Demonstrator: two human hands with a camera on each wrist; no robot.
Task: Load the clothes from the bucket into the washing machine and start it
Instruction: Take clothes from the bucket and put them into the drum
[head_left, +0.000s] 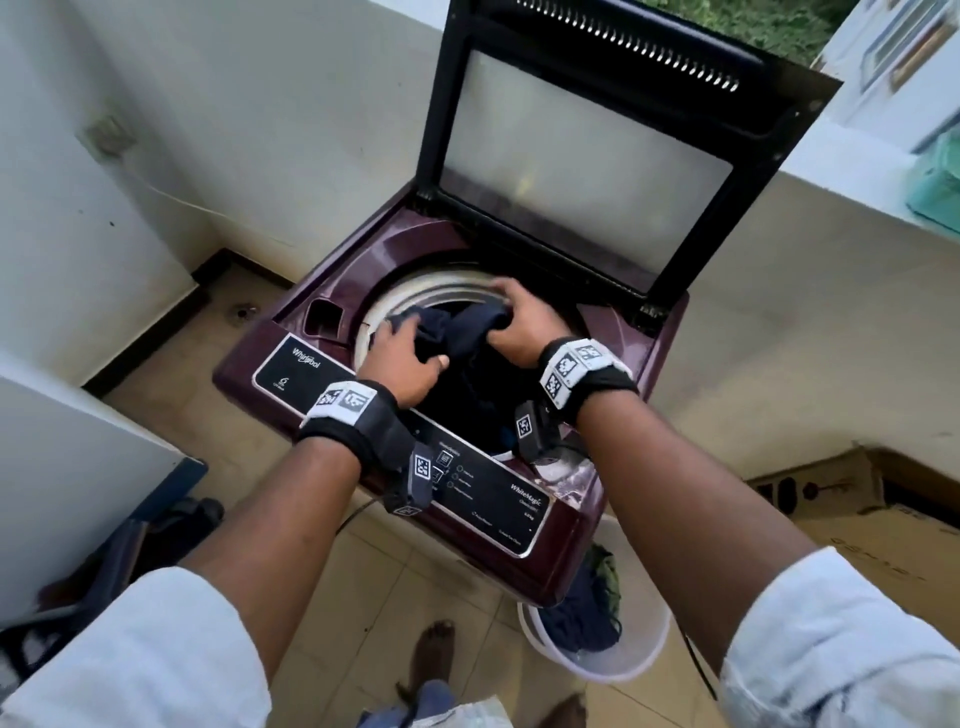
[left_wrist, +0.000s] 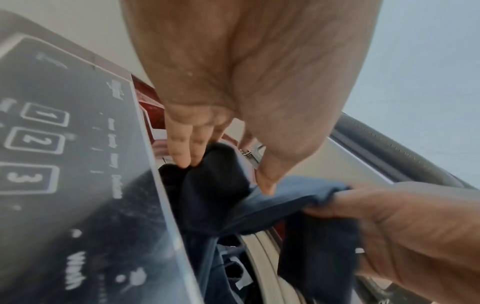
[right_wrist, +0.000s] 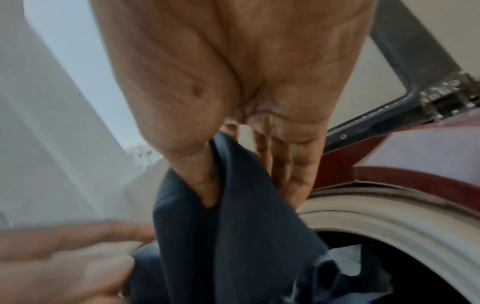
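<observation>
Gripping a dark navy garment (head_left: 470, 332) from both sides, the left hand (head_left: 402, 358) and right hand (head_left: 522, 325) hold it bunched over the round mouth of a top-loading washing machine (head_left: 363, 270). Each hand has its fingers and thumb curled round soft, creased cloth, which sags between them and hangs down into the drum. The machine's top is glossy maroon plastic with a pale ring around the opening. Its lid (head_left: 587, 150), a black frame around a frosted pane, stands raised at the back. A smooth black control panel (head_left: 488, 493) with white print runs along the front edge, under the wrists. In the right wrist view, dark and pale fabric already lies inside the drum. On the tiled floor just beside the machine's front right corner sits a round white bucket (head_left: 644, 654) with blue and green clothes (head_left: 587, 618) heaped in it. A cardboard box (head_left: 852, 514) lies further right.
</observation>
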